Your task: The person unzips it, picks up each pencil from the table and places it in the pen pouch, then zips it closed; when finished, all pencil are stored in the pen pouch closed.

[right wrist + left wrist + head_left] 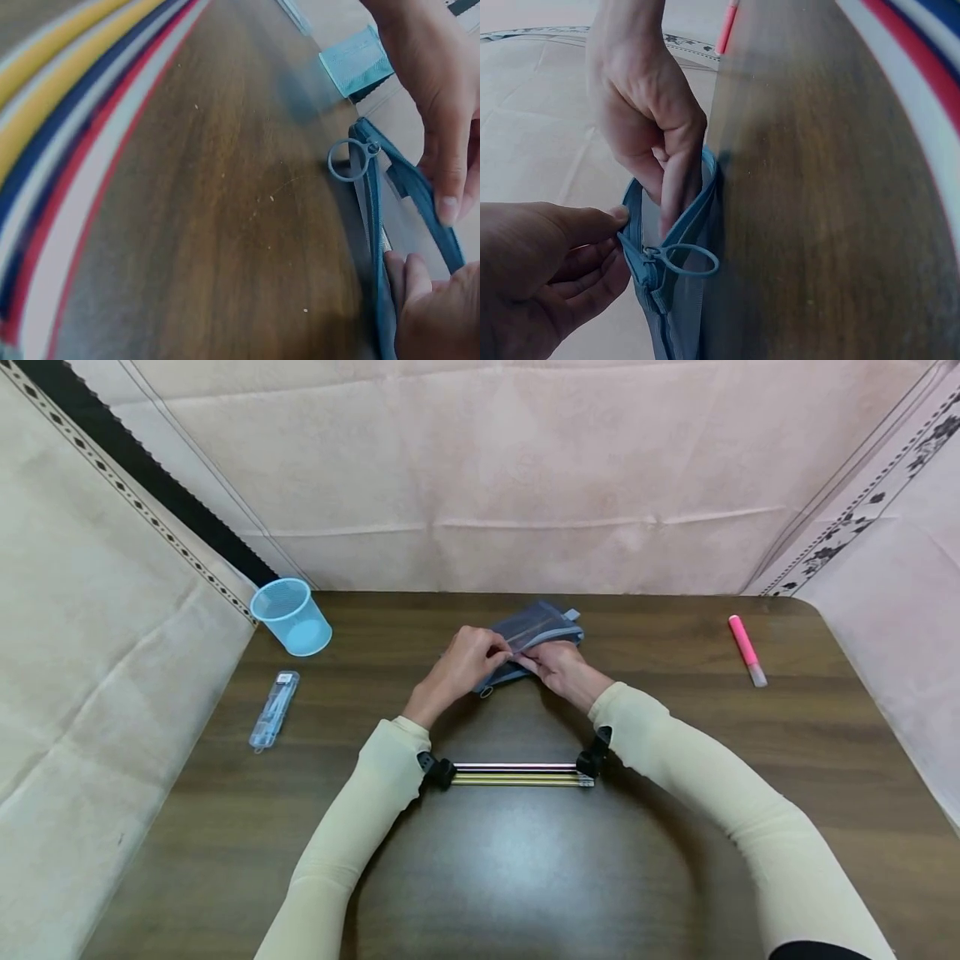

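the left hand (pixel 465 660) pinches the zip edge of a blue pouch (pixel 528 625) between thumb and fingers, a hold that seems meant to keep the mouth from closing, since the rim stands parted in both wrist views. the right hand (pixel 558 667) points its fingers down into that gap; their tips are partly hidden, so i cannot tell whether they pinch anything. the pouch is towards the far side of the wooden table (pixel 570 877), between the two hands, and probably needs this support because its walls look soft. its ring pull (pixel 346 160) hangs by the zip at one end of the opening. as for what the pouch holds, the pictures do not settle it. the light blue cup (pixel 303 627) stands upright at the far left with nothing visible inside, near a slim pale blue case (pixel 274 710); a pink marker (pixel 746 650) lies well apart, far right.
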`<state>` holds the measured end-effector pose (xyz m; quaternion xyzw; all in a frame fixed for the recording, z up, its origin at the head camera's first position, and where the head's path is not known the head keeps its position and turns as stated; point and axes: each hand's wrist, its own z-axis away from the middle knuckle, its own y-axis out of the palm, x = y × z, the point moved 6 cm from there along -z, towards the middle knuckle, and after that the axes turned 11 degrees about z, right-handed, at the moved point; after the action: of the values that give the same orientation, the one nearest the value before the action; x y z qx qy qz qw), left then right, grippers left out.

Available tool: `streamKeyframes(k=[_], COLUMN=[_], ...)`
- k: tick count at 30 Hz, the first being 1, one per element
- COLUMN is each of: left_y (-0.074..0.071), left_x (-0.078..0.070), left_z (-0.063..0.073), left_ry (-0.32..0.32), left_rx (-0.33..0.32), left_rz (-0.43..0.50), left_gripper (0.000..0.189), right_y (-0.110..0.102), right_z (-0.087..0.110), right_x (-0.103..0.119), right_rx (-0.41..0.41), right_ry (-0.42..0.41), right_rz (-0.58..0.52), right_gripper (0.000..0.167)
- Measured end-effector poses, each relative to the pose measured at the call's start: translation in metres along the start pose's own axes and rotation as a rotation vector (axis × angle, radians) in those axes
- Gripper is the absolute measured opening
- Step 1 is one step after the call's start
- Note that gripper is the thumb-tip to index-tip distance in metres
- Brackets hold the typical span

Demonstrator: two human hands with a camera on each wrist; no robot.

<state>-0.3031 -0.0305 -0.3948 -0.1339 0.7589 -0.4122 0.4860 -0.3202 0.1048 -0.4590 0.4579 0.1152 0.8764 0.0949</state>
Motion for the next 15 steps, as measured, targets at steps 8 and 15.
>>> streamKeyframes(k=[8, 15], left_y=[-0.002, -0.001], left_x=[0.002, 0.002], left_z=[0.001, -0.001], left_ry=[-0.005, -0.022], left_rx=[0.003, 0.012], left_rz=[0.001, 0.016], left_gripper=[0.017, 0.017], right_y=[0.000, -0.005], right_z=[0.030, 0.063], right_x=[0.001, -0.005], right_rx=[0.080, 0.180], right_ry=[-0.002, -0.102], right_rz=[0.104, 0.436], right_gripper=[0.045, 0.035])
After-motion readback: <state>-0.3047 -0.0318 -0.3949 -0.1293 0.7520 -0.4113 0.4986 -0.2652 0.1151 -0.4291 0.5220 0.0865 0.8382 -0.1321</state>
